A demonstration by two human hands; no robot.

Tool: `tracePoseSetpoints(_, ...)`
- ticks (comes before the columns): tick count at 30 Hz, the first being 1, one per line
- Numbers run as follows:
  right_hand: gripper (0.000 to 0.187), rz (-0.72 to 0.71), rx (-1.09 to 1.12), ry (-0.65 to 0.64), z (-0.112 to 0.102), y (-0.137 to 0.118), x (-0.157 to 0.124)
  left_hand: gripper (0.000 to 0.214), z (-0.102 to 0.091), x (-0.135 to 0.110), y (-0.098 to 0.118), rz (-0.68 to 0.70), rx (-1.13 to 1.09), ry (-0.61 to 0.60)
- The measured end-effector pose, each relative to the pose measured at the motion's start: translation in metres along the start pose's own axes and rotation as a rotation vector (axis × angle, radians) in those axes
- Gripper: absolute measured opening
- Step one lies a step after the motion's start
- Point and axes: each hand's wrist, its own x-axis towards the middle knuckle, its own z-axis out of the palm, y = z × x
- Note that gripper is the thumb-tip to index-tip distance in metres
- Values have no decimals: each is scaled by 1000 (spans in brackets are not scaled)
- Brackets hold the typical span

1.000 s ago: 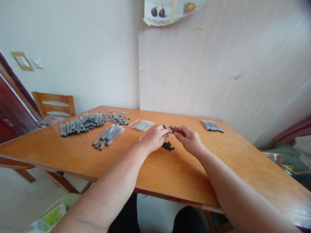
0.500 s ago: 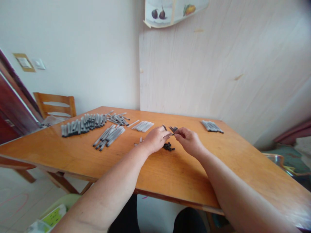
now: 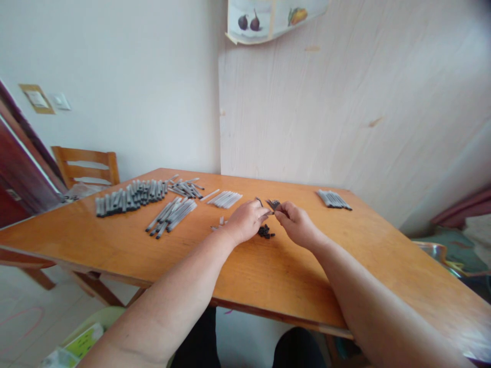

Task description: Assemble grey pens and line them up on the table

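My left hand (image 3: pixel 244 222) is closed on a slender pen piece, mostly hidden by the fingers, which points right. At its tip, my right hand (image 3: pixel 297 223) pinches with thumb and forefinger; a small dark end shows there, too tiny to make out fully. Just beyond the fingertips lies a bunch of thin dark-ended sticks (image 3: pixel 273 204). Below and between the hands is a small heap of black plugs (image 3: pixel 265 232). A few short clear pieces (image 3: pixel 220 223) lie left of my left wrist, partly covered by it.
Across the wooden table (image 3: pixel 268 278) lie whitish tubes (image 3: pixel 224 199), grey dark-ended pens (image 3: pixel 171 216), a long row of pens (image 3: pixel 130 197) and a loose pile (image 3: pixel 186 187) to the left. Another pen group (image 3: pixel 334 199) is at the far right. A wooden chair (image 3: pixel 90 163) stands behind.
The whole view has shifted very slightly. Both hands keep nearly the same position and grip, fingertips together over the table.
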Motion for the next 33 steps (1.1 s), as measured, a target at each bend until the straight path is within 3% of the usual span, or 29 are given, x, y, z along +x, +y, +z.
tracePoseSetpoints(6,24,-9,4,26,1,2,1,23,-2,1,4,1,-34,23)
tracePoseSetpoints(11,34,0,193,103,4,0,4,25,-5,4,0,-64,-142,103)
tracePoseSetpoints(15,39,4,230,197,0,-4,3,25,-12,9,-5,-201,-358,247)
tracePoseSetpoints(19,38,8,168,237,-4,-9,3,26,-31,15,2,-383,-736,352)
tracePoseSetpoints(23,38,-50,217,108,-6,-34,-1,30,-59,11,26,-482,-1025,368)
tracePoseSetpoints(29,40,-111,380,-167,7,-88,-30,32,-80,-21,63,-616,-1174,378)
tracePoseSetpoints(33,34,-56,497,-114,26,-104,-61,42,-84,-48,83,-626,-1213,361)
